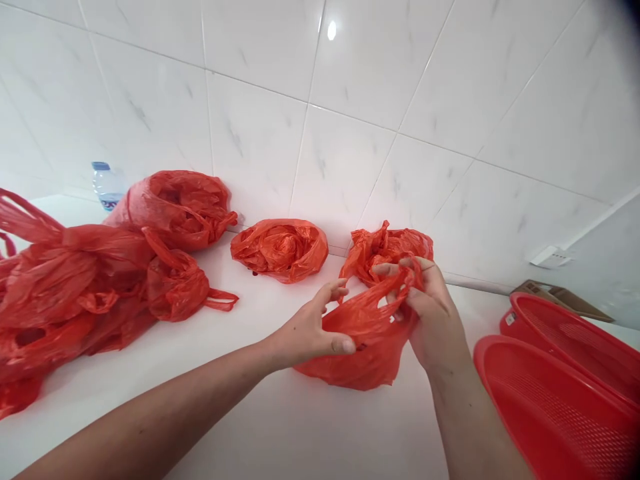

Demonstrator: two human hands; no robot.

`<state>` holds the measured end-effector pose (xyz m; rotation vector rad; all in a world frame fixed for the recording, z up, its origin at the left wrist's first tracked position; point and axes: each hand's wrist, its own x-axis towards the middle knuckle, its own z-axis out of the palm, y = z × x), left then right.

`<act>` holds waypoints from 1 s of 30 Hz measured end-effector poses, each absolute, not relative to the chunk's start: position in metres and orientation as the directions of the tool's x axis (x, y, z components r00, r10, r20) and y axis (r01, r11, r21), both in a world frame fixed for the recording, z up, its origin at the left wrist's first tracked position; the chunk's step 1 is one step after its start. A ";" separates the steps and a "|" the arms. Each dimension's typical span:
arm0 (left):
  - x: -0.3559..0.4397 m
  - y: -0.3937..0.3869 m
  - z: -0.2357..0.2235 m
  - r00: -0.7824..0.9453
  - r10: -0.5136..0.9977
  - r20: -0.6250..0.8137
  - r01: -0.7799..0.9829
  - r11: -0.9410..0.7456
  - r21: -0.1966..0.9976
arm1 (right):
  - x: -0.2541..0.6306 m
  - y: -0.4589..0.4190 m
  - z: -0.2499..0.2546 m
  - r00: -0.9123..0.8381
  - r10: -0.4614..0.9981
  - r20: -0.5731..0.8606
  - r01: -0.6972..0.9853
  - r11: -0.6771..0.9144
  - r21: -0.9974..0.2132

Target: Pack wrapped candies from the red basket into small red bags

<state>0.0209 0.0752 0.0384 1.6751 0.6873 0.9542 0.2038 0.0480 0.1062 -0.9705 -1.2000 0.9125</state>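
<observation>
A red plastic bag (360, 363) rests on the white table in front of me, its body bulging and its top pulled up to the right. My right hand (427, 300) is closed around the bunched handles of this bag. On the bag's left side is my left hand (313, 323), thumb and fingers spread apart, nothing gripped between them. What the bag holds is hidden. Just behind it, close to my right fingers, lies another crumpled red bag (400, 243). A further bundled red bag (280, 250) sits by the wall, left of centre.
Several filled red bags (75, 287) crowd the table's left side, with a clear water bottle (107, 187) behind them. Two red plastic baskets (555, 400) stand at the right edge, near a piece of cardboard (565, 297). A tiled wall (260, 147) borders the white table (280, 427).
</observation>
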 end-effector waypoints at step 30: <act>0.012 0.123 0.009 0.384 0.871 0.307 -0.346 -0.173 0.922 | 0.279 0.077 0.017 -0.062 0.970 0.237 0.068 0.241 -0.968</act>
